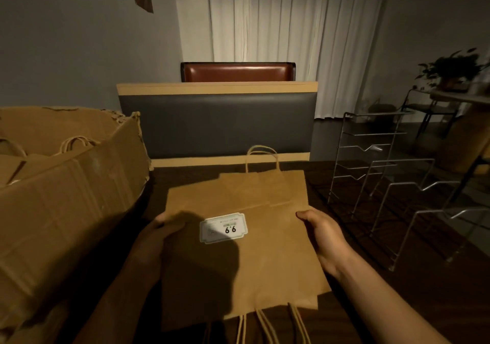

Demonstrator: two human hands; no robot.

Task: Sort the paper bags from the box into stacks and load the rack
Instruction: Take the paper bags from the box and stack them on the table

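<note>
Dim room, dark wood table (358, 314) under both hands, pale curtain (278, 38) and a padded bench back (217, 123) beyond them. Far to the left of the left hand stood the open cardboard box (69, 200), torn along its rim, with more brown bags (71, 144) inside, handles up. Left hand (153, 240) was in shadow, fingers curled over the left edge of the top paper bag (238, 264), gripping it at the edge; thumb position could not be made out. Between the two hands the top paper bag lay flat, twine handles pointing toward the person, with a white label (224, 227) on its face reading 9.9 when turned. It rested on a second bag (254, 187) lying flat on the table ahead of the hands, whose handles pointed away; at least one further layer showed at the near edge, count uncertain. Right hand (322, 237) was closed on the right edge of the top bag, thumb on top, fingers hidden beneath. To the right of the right hand, apart from the bags, stood the wire rack (371, 174), its dividers carrying nothing visible. Further right and behind, a potted plant (450, 70) sat on another table.
</note>
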